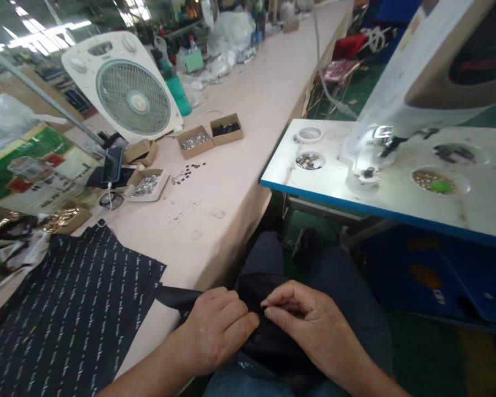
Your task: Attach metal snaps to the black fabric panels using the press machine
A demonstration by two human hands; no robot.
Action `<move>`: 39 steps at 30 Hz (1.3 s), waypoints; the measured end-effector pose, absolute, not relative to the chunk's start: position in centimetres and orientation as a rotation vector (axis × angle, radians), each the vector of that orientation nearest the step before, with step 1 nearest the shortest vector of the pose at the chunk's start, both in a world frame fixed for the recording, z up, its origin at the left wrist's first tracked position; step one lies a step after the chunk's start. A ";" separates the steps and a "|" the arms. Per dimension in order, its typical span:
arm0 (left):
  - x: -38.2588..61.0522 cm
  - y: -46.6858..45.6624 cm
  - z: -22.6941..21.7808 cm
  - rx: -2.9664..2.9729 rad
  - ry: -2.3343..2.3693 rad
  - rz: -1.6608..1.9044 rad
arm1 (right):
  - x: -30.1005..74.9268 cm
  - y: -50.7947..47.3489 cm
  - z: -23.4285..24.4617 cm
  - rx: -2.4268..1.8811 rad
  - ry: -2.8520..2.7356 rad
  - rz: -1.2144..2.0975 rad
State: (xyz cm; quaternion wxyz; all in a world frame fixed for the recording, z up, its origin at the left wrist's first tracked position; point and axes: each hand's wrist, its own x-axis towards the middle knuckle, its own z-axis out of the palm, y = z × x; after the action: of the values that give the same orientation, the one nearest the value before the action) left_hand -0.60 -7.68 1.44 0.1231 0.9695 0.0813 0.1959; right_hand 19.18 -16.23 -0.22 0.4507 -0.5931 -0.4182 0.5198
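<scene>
Far left, a navy fabric printed with rows of white lettering (66, 314) lies spread over the edge of the desk (215, 237). Up the desk, a phone (113, 164) stands propped beside a white box fan (132, 94), and cardboard trays (146, 183) hold small silver pieces, with black pieces (226, 128) in another tray and loose black studs (188, 173) scattered nearby. Down in the lap, the left hand (217, 331) curls its fingers (240, 314) firmly over a black cloth (273, 342). Just beside it, the right hand (314, 331) pinches that cloth, thumb and fingers (285, 295) closed narrow on a fold. The cloth rests on the person's jeans (248, 380). Far right, a blue-edged white machine table (471, 204) sits under a large press head (438, 71).
</scene>
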 end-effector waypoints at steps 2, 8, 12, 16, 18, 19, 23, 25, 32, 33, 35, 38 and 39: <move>-0.7 -8.0 1.7 2.837 0.217 0.608 | 19.3 -16.7 -0.1 -1.437 -1.081 1.251; -0.5 -8.7 2.7 2.889 0.170 0.616 | 19.5 -17.8 -0.5 -1.393 -1.143 1.133; -0.3 -8.9 3.1 2.920 0.146 0.617 | 19.6 -18.3 -0.6 -1.373 -1.243 1.055; -0.2 -8.9 3.5 2.938 0.136 0.607 | 19.6 -18.5 -0.4 -1.355 -1.293 0.995; -0.2 -8.9 3.6 2.938 0.143 0.605 | 19.6 -18.4 -0.3 -1.351 -1.300 0.975; -0.2 -8.9 3.6 2.934 0.146 0.598 | 19.6 -18.4 -0.3 -1.348 -1.304 0.964; -0.2 -8.9 3.8 2.919 0.154 0.579 | 19.7 -18.3 -0.2 -1.329 -1.350 0.897; -0.1 -8.8 3.9 2.919 0.152 0.585 | 19.7 -18.2 -0.2 -1.320 -1.384 0.848; 0.0 -8.7 3.9 2.917 0.170 0.534 | 19.7 -18.0 0.0 -1.304 -1.529 0.686; 0.0 -8.7 3.8 2.907 0.181 0.520 | 19.8 -17.9 0.1 -1.308 -1.560 0.673; 0.0 -8.7 3.6 2.874 0.204 0.496 | 19.8 -17.9 0.2 -1.299 -1.629 0.654; -0.1 -8.7 3.0 2.797 0.246 0.487 | 20.0 -17.9 0.4 -1.278 -1.697 0.635; -0.2 -8.8 2.8 2.775 0.264 0.479 | 20.2 -18.0 0.4 -1.287 -1.700 0.632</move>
State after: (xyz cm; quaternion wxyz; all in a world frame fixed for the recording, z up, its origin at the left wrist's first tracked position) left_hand -0.16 -8.77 2.84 0.1561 0.9691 0.0923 0.1672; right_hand 20.15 -17.98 0.45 0.4430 -0.5189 -0.6853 0.2548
